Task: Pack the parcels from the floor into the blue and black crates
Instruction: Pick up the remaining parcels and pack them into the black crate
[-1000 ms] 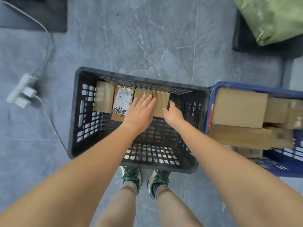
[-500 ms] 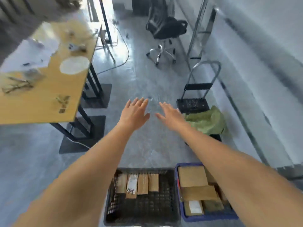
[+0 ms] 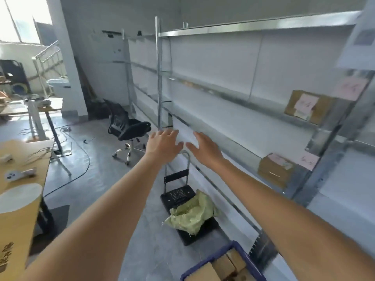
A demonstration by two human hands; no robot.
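Both my arms stretch out forward at chest height. My left hand (image 3: 164,144) and my right hand (image 3: 205,148) are open with fingers spread, palms down, holding nothing, a small gap between them. Only a corner of the blue crate (image 3: 205,265) shows at the bottom edge, with brown cardboard parcels (image 3: 225,264) inside it. The black crate is out of view. No parcels are visible on the floor.
A metal shelving rack (image 3: 233,98) runs along the right wall with two cardboard boxes (image 3: 308,107) on it. A black hand trolley (image 3: 178,195) with a green sack (image 3: 192,213) stands ahead. An office chair (image 3: 127,130) and a wooden table (image 3: 18,195) are to the left.
My hands left the parcels in the black crate and rose, empty. The view swung up from the crates to the room and shelving.
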